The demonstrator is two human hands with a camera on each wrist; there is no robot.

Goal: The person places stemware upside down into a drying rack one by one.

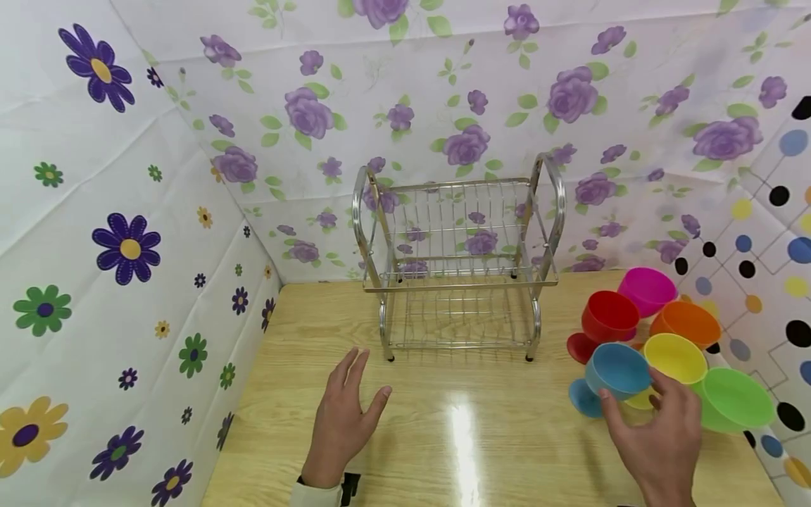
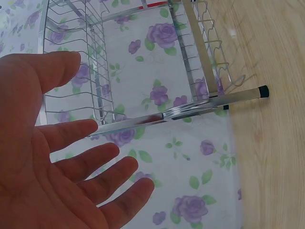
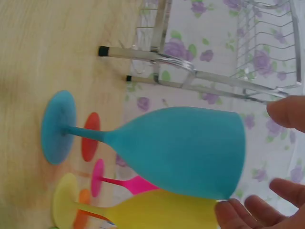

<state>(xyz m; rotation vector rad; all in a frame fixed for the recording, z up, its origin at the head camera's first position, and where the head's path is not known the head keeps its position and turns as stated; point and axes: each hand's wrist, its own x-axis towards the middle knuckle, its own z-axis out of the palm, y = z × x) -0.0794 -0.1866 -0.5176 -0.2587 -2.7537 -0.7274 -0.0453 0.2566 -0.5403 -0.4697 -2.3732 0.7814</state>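
the blue goblet [image 1: 617, 371] stands upright on the surface [image 1: 310, 331], its broad foot [image 3: 59, 126] likely keeping it steady. the right hand [image 1: 662, 429] reaches in with thumb and fingers parted about the rim, perhaps to suit its width; the thumb is clear of the bowl, so nothing is gripped. just beside stands the yellow goblet [image 1: 674, 358], with the red goblet [image 1: 610, 317], magenta goblet [image 1: 648, 290], orange goblet [image 1: 686, 324] and green goblet [image 1: 735, 400] clustered near. the left hand [image 1: 347, 419], empty, fingers extended and thumb out, is held before the metal rack [image 1: 459, 287].
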